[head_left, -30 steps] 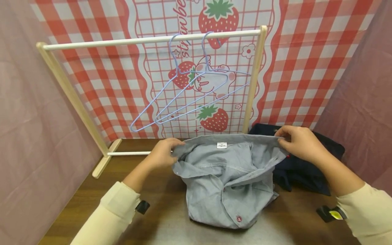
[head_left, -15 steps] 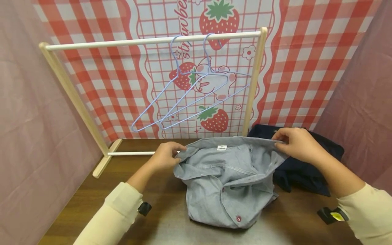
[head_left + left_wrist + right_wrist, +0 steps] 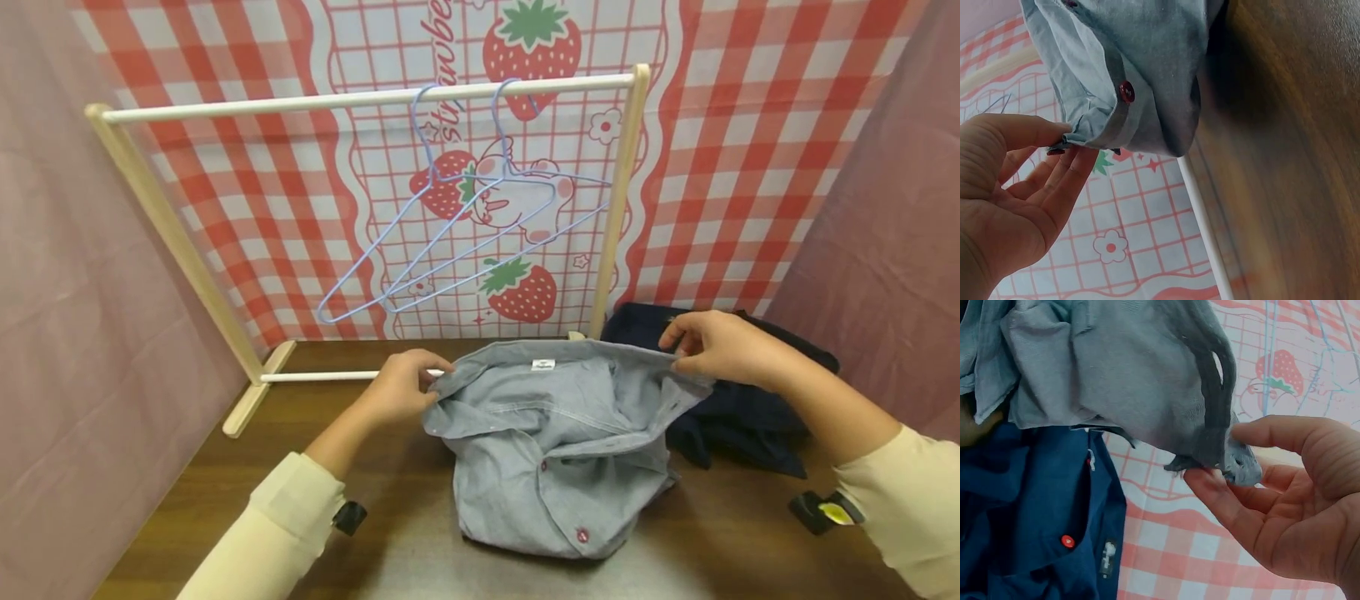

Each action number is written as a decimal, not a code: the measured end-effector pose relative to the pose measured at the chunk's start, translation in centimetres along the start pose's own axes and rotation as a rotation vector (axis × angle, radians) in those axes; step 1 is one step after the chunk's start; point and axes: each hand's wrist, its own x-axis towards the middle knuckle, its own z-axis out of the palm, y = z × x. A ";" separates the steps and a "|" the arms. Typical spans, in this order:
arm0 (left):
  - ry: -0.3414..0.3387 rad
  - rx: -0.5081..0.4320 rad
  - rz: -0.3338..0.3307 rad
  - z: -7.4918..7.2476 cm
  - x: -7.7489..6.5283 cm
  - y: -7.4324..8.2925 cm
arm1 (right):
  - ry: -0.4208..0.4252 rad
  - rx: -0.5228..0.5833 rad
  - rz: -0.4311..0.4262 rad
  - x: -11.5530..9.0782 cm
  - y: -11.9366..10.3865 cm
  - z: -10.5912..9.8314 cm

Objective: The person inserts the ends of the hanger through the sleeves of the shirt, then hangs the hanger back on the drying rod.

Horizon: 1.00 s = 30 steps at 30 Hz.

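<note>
A grey button-up shirt (image 3: 510, 492) with dark red buttons and a white label (image 3: 543, 365) stands slumped on the table, its top opening spread towards me. My left hand (image 3: 401, 386) pinches the left end of that opening between thumb and fingers. In the left wrist view a red button (image 3: 1126, 91) sits on the shirt's edge close to the fingertips. My right hand (image 3: 720, 346) pinches the opening's right end, with the cloth edge (image 3: 1244, 465) folded between thumb and fingers in the right wrist view. The lower part of the shirt is bunched up.
Behind the shirt stands a wooden rack with a white rail (image 3: 262, 104). Two light blue wire hangers (image 3: 375, 242) hang from it. A dark blue garment (image 3: 742, 417) with red buttons lies at the right. A strawberry-print checked cloth (image 3: 735, 167) covers the back.
Both hands keep their hold on the shirt. Its top edge has sunk a little, and the right hand has shifted slightly. The hangers sway a little.
</note>
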 end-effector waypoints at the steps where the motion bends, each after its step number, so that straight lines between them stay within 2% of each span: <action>1: -0.004 0.002 0.005 0.0 0.0 0.1 | -0.009 -0.001 -0.004 0.2 0.0 0.1; 8: -0.038 0.002 0.008 0.4 -0.1 0.7 | -0.002 -0.057 -0.029 1.2 0.0 0.6; 16: -0.035 0.013 0.025 0.4 -0.1 0.7 | -0.121 0.050 -0.021 1.9 -0.7 -0.9; 26: -0.039 -0.013 0.023 0.2 -0.4 0.8 | -0.125 -0.043 -0.052 2.2 -1.9 -1.5; 30: -0.023 -0.021 0.045 0.0 -0.6 0.8 | -0.126 -0.078 -0.058 2.1 -2.1 -1.5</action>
